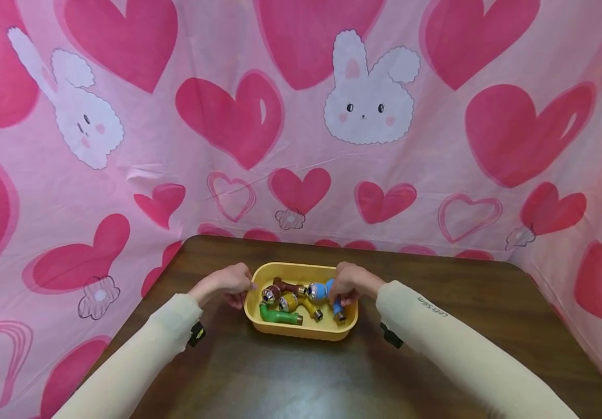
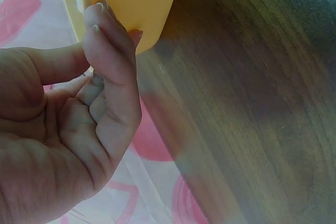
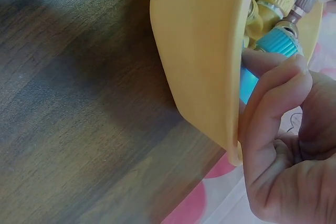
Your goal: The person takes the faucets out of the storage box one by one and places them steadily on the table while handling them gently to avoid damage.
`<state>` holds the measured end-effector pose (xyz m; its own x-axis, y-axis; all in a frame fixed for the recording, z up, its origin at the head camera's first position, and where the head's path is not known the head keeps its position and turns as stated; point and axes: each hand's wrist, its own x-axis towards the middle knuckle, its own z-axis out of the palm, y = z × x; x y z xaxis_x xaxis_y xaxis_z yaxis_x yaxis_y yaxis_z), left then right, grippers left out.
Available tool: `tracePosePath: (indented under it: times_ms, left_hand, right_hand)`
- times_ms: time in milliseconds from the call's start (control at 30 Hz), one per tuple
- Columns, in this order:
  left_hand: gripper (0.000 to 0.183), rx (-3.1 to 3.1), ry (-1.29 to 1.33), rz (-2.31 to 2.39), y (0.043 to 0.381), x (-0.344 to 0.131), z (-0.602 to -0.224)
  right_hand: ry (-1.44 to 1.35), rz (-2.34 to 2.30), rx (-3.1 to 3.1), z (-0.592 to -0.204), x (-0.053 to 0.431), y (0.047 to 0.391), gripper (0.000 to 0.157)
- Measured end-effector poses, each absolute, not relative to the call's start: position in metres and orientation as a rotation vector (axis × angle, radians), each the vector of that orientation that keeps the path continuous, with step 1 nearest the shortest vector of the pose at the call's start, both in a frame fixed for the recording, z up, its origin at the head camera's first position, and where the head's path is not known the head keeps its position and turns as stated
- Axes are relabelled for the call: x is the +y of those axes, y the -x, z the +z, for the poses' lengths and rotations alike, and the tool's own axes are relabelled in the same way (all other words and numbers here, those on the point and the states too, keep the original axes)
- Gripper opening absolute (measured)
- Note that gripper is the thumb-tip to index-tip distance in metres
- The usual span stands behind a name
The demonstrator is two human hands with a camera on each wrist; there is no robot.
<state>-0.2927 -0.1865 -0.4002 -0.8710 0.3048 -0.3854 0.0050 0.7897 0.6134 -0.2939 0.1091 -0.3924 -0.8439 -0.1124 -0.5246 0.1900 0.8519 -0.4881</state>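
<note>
A yellow plastic basin (image 1: 301,333) stands on the table and holds several bent pipe-like pieces with ribbed collars and metal ends. My left hand (image 1: 235,283) is at the basin's left end, its bent fingers and thumb pinching the rim; the thumb tip is hidden in the left wrist view. Inside the right end, my right hand (image 1: 352,283) reaches over the rim and grips the blue bent piece (image 1: 339,311) with curled fingers, which cover its middle. Beside it lie a brown piece (image 1: 291,287), a yellow piece (image 1: 308,306) and a green piece (image 1: 278,316).
The dark wooden table (image 1: 301,378) extends around the basin. A pink cloth (image 1: 301,157) with hearts and rabbits hangs behind it and along both sides.
</note>
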Motion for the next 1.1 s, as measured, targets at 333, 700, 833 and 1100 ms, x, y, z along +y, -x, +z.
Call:
tracePosePath:
  times_ms: [333,700,833,1100]
  left_hand:
    - [0.026,2.495,-0.228,0.867,0.292,-0.187,-0.401]
    - [0.030,2.506,-0.237,0.869,0.293,-0.187,-0.401]
    - [0.031,2.506,-0.250,0.870,0.293,-0.187,-0.402]
    - [0.029,2.495,-0.249,0.879,0.291,-0.186,-0.401]
  right_hand:
    - [-0.045,-0.764,2.462,-0.391,0.112,0.294,0.027]
    - [0.006,-0.790,2.433,-0.384,0.114,0.294,0.025]
    - [0.005,-0.791,2.443,-0.381,0.114,0.293,0.024]
    - [0.026,-0.798,2.463,-0.376,0.117,0.288,0.029]
